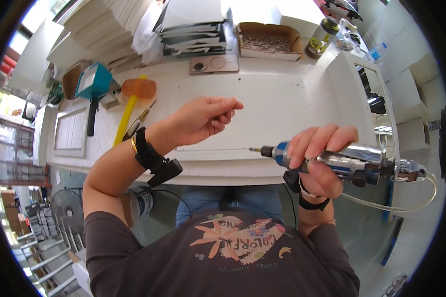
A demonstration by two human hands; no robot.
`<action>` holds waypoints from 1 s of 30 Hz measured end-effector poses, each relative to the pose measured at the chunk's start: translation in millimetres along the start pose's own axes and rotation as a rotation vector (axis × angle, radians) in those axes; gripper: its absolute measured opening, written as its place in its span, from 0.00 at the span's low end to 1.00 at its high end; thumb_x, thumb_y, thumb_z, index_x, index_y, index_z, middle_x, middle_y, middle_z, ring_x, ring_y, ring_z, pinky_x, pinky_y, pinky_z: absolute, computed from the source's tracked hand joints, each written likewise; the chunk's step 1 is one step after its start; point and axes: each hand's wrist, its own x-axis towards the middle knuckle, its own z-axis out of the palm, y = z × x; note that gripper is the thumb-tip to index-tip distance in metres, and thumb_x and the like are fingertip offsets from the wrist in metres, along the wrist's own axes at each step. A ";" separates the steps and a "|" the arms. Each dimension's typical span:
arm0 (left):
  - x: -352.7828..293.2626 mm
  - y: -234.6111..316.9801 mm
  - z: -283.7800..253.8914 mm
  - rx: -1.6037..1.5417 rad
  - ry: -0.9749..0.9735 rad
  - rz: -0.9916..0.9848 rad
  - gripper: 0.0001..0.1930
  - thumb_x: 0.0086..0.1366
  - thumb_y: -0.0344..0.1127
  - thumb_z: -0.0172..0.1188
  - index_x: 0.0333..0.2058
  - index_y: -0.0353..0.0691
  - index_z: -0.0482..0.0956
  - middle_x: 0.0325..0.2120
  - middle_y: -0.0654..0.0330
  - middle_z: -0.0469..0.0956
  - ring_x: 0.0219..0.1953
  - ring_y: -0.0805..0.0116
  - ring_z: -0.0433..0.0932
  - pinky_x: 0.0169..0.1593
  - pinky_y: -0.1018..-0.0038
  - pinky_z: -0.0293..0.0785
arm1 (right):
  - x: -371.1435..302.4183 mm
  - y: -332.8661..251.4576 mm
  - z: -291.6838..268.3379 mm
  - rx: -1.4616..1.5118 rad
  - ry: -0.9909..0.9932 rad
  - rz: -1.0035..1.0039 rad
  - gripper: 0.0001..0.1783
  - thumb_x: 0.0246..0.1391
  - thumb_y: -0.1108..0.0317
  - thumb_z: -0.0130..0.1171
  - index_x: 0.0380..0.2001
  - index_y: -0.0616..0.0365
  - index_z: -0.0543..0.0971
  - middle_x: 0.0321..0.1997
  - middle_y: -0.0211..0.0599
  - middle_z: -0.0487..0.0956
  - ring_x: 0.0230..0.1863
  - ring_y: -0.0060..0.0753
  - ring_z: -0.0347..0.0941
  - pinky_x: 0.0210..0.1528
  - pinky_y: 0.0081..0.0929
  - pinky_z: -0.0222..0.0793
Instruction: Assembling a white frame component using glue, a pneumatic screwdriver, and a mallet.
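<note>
In my right hand is a blue and chrome air screwdriver, lying roughly level with its bit pointing left. A clear hose loops back from its rear end. My left hand hovers over the white board with curled fingers, thumb and forefinger pressed together. Whatever small thing they may pinch cannot be made out. The bit stands apart from the left hand, above the board's near edge. Left of my left forearm lie a hand screwdriver and a mallet with an orange head and yellow handle.
A cardboard box of small metal pieces stands at the back, beside a bottle. A phone lies before stacked panels. Farther left are a teal-framed tool and a white framed panel. An upright white frame borders the right.
</note>
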 end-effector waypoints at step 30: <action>-71.8 -79.6 -45.1 -0.184 0.262 0.387 0.10 0.65 0.35 0.50 0.37 0.33 0.73 0.25 0.66 0.71 0.25 0.84 0.63 0.26 0.89 0.60 | 24.7 94.2 72.1 0.042 0.009 -0.167 0.20 0.40 0.78 0.50 0.40 0.55 0.65 0.33 0.41 0.72 0.23 0.38 0.71 0.33 0.40 0.68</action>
